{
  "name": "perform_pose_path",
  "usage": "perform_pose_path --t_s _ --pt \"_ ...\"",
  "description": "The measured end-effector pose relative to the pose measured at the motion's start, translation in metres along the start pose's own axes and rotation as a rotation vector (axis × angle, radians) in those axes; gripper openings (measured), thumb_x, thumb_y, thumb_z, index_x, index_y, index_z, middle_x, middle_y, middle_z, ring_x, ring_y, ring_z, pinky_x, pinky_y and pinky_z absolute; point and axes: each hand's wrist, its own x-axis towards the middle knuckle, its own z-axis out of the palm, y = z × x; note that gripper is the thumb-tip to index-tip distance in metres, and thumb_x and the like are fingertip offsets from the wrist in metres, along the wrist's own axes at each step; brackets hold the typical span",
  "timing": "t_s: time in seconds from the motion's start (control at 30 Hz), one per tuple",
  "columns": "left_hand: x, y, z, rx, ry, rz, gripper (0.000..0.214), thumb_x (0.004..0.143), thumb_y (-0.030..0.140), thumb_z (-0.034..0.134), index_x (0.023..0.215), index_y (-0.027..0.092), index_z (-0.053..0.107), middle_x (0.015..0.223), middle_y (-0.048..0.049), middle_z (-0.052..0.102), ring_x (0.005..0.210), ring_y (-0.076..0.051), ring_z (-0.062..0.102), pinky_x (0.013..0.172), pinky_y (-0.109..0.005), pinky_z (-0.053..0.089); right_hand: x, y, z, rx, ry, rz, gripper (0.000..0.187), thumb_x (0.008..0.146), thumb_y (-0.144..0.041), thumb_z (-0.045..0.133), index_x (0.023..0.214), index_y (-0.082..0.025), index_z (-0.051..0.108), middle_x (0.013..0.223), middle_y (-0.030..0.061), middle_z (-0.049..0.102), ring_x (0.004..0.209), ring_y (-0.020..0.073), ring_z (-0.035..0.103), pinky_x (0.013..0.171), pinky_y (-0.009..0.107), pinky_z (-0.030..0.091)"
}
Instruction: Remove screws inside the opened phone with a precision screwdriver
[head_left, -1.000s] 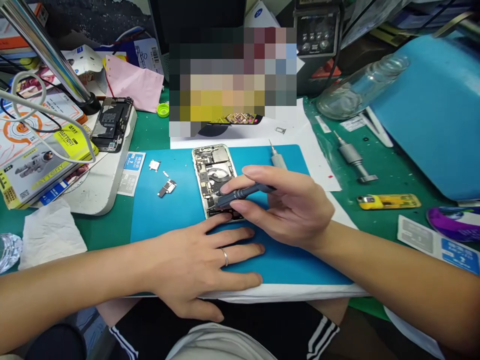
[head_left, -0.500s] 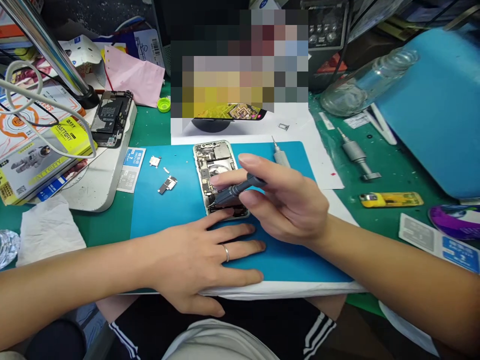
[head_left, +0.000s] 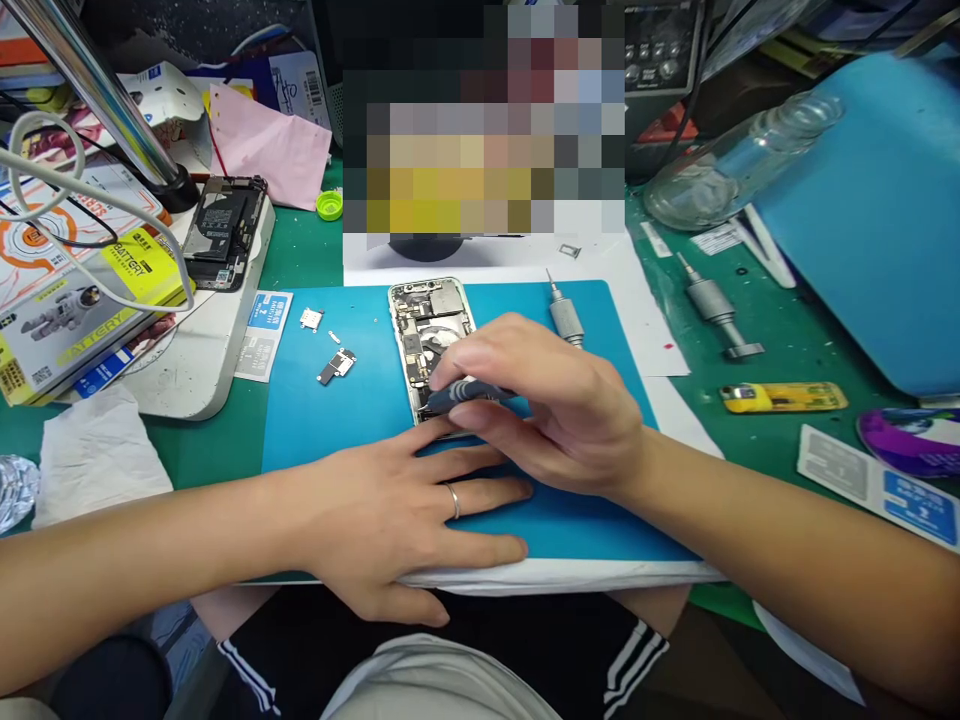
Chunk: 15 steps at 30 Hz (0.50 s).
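Observation:
An opened smartphone [head_left: 409, 340] lies on the blue mat [head_left: 315, 420], its inner boards and screws exposed. My right hand [head_left: 555, 400] is closed around a slim dark grey screwdriver [head_left: 480, 390]. The tool lies at a low slant, its tip at the phone's lower left corner; much of its handle is hidden by my fingers. My left hand [head_left: 397, 520] rests flat with fingers spread, the upper finger against the phone's bottom edge. Left of the phone are a small metal bracket piece [head_left: 337, 366] and a silvery part [head_left: 311, 318].
A grey screwdriver [head_left: 566, 315] lies beyond my right hand, another grey screwdriver [head_left: 711, 300] farther right. A yellow lighter [head_left: 784, 397] and a glass jar [head_left: 739, 165] are at the right. A second opened phone [head_left: 225, 235] lies at the left, beside a yellow battery box [head_left: 97, 315].
My right hand has shifted slightly left, with the fingers drawn in closer round the screwdriver, which now lies flatter. My left hand stays in place.

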Motion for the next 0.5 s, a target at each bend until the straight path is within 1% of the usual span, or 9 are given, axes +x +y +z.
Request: perform_pose_path --t_s 0.07,0.1,0.17,0.2,0.27,0.33,0.4,0.47,0.5 --pt "-0.0003 0.0001 0.0002 0.0 0.009 -0.001 0.059 0.085 0.046 0.066 0.136 0.017 0.059 0.151 -0.0171 0.049 0.14 -0.038 0.042 0.115 -0.057 0.035 -0.0001 0.0 0.0002 -0.04 0.017 -0.004 0.053 0.097 -0.019 0.057 0.147 -0.028 0.043 0.086 0.0006 0.07 0.08 0.0178 0.067 0.076 0.037 0.057" --pt "-0.0004 0.0002 0.0004 0.004 0.012 0.0 0.059 0.085 0.047 0.066 0.136 0.017 0.059 0.151 -0.0172 0.049 0.14 -0.038 0.042 0.116 -0.057 0.034 -0.0002 0.0 0.0003 -0.044 0.021 -0.001 0.051 0.097 -0.019 0.056 0.146 -0.027 0.043 0.09 0.0018 0.07 0.083 0.0182 0.067 0.078 0.038 0.057" --pt "-0.0006 0.0004 0.0006 0.012 0.008 0.004 0.059 0.085 0.047 0.066 0.136 0.017 0.059 0.151 -0.0174 0.049 0.142 -0.038 0.04 0.117 -0.058 0.031 -0.0002 -0.0001 0.0006 -0.027 0.017 0.019 0.052 0.097 -0.013 0.05 0.147 -0.027 0.042 0.1 0.004 0.072 0.091 0.0182 0.068 0.083 0.039 0.058" --pt "-0.0008 0.0005 0.0007 0.014 0.0 0.005 0.059 0.086 0.047 0.065 0.137 0.017 0.059 0.152 -0.0173 0.048 0.142 -0.038 0.039 0.117 -0.058 0.03 -0.0001 -0.0001 0.0007 -0.022 0.013 0.023 0.054 0.097 -0.01 0.048 0.147 -0.028 0.041 0.1 0.0035 0.072 0.091 0.0177 0.068 0.083 0.038 0.058" --pt "-0.0012 0.0007 0.0008 0.013 -0.019 0.0 0.059 0.087 0.047 0.063 0.139 0.018 0.058 0.154 -0.0166 0.046 0.143 -0.037 0.039 0.118 -0.058 0.029 0.0001 -0.0002 0.0006 -0.029 0.012 0.011 0.055 0.096 -0.011 0.053 0.146 -0.029 0.042 0.093 0.001 0.073 0.085 0.0171 0.068 0.079 0.036 0.057" --pt "-0.0014 0.0006 0.0009 0.008 -0.032 -0.011 0.059 0.088 0.046 0.062 0.14 0.019 0.056 0.155 -0.0157 0.045 0.143 -0.037 0.039 0.118 -0.056 0.03 0.0004 -0.0005 0.0001 -0.052 0.015 -0.01 0.054 0.095 -0.017 0.059 0.146 -0.027 0.044 0.085 -0.0001 0.071 0.079 0.0175 0.068 0.076 0.036 0.056" --pt "-0.0013 0.0003 0.0009 0.006 -0.027 -0.013 0.06 0.087 0.046 0.063 0.14 0.019 0.056 0.155 -0.0159 0.045 0.143 -0.037 0.039 0.119 -0.056 0.029 0.0004 -0.0013 -0.0005 -0.059 0.011 -0.008 0.054 0.096 -0.017 0.056 0.148 -0.025 0.042 0.092 0.002 0.072 0.086 0.0187 0.069 0.08 0.038 0.057" --pt "-0.001 0.0 0.0008 0.007 -0.012 -0.002 0.06 0.086 0.046 0.064 0.138 0.018 0.058 0.153 -0.0166 0.047 0.142 -0.037 0.04 0.119 -0.057 0.029 0.0002 -0.0022 -0.001 -0.043 0.008 0.016 0.058 0.096 -0.009 0.05 0.15 -0.027 0.039 0.104 0.0038 0.073 0.096 0.018 0.069 0.083 0.037 0.058" --pt "-0.0008 -0.0001 0.0007 0.007 -0.005 0.003 0.059 0.085 0.046 0.065 0.137 0.018 0.058 0.153 -0.0169 0.047 0.142 -0.037 0.04 0.119 -0.058 0.029 0.0001 -0.0026 -0.0011 -0.04 0.007 0.022 0.061 0.095 -0.006 0.05 0.15 -0.028 0.039 0.107 0.0035 0.073 0.097 0.0172 0.069 0.083 0.036 0.058"
